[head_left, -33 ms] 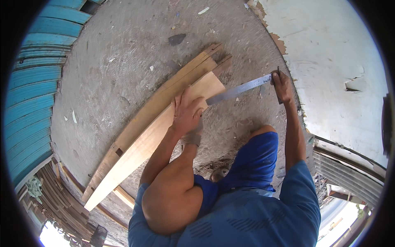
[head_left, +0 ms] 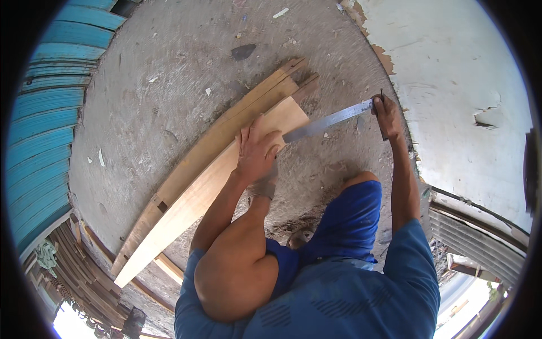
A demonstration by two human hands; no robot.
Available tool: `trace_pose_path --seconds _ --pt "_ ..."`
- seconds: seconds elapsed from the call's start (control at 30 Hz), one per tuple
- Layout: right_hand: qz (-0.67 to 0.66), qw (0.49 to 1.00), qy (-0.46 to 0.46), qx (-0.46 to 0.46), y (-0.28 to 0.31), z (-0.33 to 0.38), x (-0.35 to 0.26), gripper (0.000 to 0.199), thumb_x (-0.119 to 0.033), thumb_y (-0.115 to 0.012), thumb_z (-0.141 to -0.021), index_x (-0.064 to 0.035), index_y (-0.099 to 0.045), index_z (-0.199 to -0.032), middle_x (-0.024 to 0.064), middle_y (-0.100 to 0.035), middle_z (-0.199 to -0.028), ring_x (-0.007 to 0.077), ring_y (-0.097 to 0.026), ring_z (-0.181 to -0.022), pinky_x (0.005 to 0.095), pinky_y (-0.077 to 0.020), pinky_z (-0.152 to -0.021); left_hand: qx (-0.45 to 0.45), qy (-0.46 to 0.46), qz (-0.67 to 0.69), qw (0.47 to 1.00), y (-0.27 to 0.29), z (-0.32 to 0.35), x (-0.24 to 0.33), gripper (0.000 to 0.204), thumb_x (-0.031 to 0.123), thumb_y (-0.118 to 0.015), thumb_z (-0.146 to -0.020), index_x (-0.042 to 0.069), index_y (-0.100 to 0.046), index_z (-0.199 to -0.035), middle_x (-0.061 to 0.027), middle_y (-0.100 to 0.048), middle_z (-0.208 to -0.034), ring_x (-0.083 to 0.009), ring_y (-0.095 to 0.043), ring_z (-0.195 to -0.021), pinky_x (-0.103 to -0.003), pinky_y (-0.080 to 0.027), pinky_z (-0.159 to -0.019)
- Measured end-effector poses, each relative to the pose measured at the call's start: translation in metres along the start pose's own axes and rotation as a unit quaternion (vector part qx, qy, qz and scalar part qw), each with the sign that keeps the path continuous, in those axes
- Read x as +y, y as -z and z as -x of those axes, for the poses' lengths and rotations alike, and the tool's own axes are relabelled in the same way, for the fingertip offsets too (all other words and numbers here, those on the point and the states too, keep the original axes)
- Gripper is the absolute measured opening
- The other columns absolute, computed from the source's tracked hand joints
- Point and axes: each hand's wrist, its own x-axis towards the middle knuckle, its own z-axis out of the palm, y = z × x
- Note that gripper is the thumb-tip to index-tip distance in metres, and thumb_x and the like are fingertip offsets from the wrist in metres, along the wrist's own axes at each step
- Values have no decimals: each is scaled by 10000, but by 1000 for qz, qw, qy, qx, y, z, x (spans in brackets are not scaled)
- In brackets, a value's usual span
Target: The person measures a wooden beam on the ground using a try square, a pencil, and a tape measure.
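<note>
A long pale wooden board (head_left: 197,195) lies slantwise, its wide end at the middle of the view. My left hand (head_left: 257,150) holds it down near that end, fingers across its top face and thumb side toward the near edge. My right hand (head_left: 387,117) is closed round the dark handle of what looks like a handsaw (head_left: 333,120). Its silver blade meets the board's near edge just right of my left hand; the blade's far part is hidden by the board. My foot (head_left: 262,186) is close beside the board below my left hand.
Darker planks (head_left: 248,107) lie under and beyond the board, one with a square hole. A blue slatted wall (head_left: 56,107) stands at left, a worn white panel (head_left: 451,73) at right. Stacked wood strips (head_left: 90,271) are at lower left. Scraps dot the rough floor (head_left: 169,73).
Almost nothing differs. The board's narrow end and the plank beside it have shifted very slightly up and left.
</note>
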Motion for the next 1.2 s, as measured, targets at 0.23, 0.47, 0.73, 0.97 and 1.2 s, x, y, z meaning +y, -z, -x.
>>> trace_pose_path --seconds 0.23,0.47,0.73,0.97,1.2 --pt "15 1000 18 3 -17 -30 6 353 -320 -526 -1067 -11 -660 -962 115 -662 -762 258 -643 -723 399 -501 -711 14 33 -5 999 -9 -14 6 227 267 -806 -833 230 -790 -1057 -131 -436 -1594 -406 -426 -1361 -556 -303 -1131" --pt "17 1000 1 9 -38 -41 20 339 -355 -544 -1060 -55 -686 -989 118 -703 -830 271 -687 -812 391 -518 -774 33 44 -13 998 -13 -14 6 189 287 -818 -822 229 -781 -998 -109 -472 -1575 -409 -447 -1343 -568 -304 -1127" --pt "35 999 -21 7 -59 -46 38 346 -354 -553 -1059 -38 -689 -1087 218 -714 -967 401 -691 -935 459 -523 -846 2 64 -33 997 -10 -18 9 156 305 -805 -835 228 -756 -963 -127 -454 -1587 -406 -454 -1326 -575 -311 -1116" --pt "22 999 -44 10 -65 -48 51 346 -336 -544 -1059 -38 -696 -1147 270 -697 -1075 454 -658 -1057 494 -504 -925 -1 65 -26 998 -13 -20 10 140 305 -799 -843 235 -747 -952 -122 -444 -1593 -402 -446 -1329 -581 -311 -1114" --pt "148 976 33 155 -56 -30 0 401 -361 -559 -1060 -39 -727 -1229 227 -741 -1044 394 -706 -978 458 -530 -883 -6 70 -33 997 -13 -18 10 135 301 -794 -853 240 -741 -961 -120 -432 -1597 -409 -447 -1323 -600 -320 -1101"
